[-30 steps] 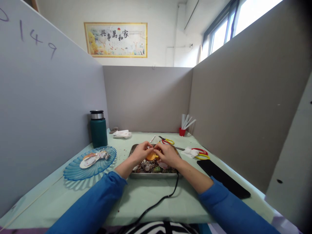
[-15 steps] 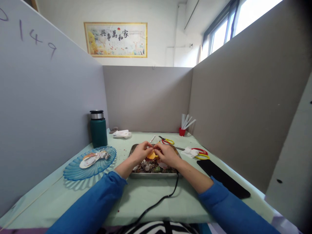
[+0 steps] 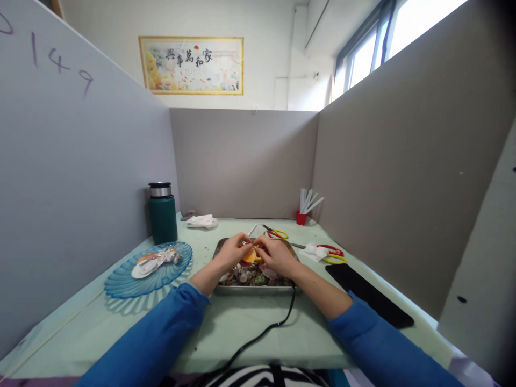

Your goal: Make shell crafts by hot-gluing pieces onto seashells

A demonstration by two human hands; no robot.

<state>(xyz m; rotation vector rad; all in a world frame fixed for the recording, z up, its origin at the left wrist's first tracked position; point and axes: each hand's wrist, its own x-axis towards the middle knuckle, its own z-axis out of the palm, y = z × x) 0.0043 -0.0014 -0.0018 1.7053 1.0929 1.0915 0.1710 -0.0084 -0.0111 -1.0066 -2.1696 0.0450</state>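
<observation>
Above the metal tray (image 3: 258,291), my left hand (image 3: 236,250) and my right hand (image 3: 276,253) meet with fingers bent and tips close together. Both hands are closed in a pinch. Just under the fingertips shows an orange piece (image 3: 250,256), possibly a shell. Fingers cover part of it, and I cannot make out what exactly is pinched. Small seashells (image 3: 244,277) and stony bits fill the tray's near half. A black cord (image 3: 278,324) runs over the tray's front rim near my right wrist and down to the table edge.
On the left, a blue scalloped plate (image 3: 116,287) holds shells; behind it stands a green bottle (image 3: 163,220). Rightward lie yellow-and-red scissors (image 3: 278,234), red-and-yellow-handled pliers (image 3: 334,252), white tissue (image 3: 314,251) and a black slab (image 3: 368,295). A red cup (image 3: 301,218) holds white sticks.
Hardly anything differs. My fingertips have shifted very slightly over the orange piece; the arms, tray and other things stay put.
</observation>
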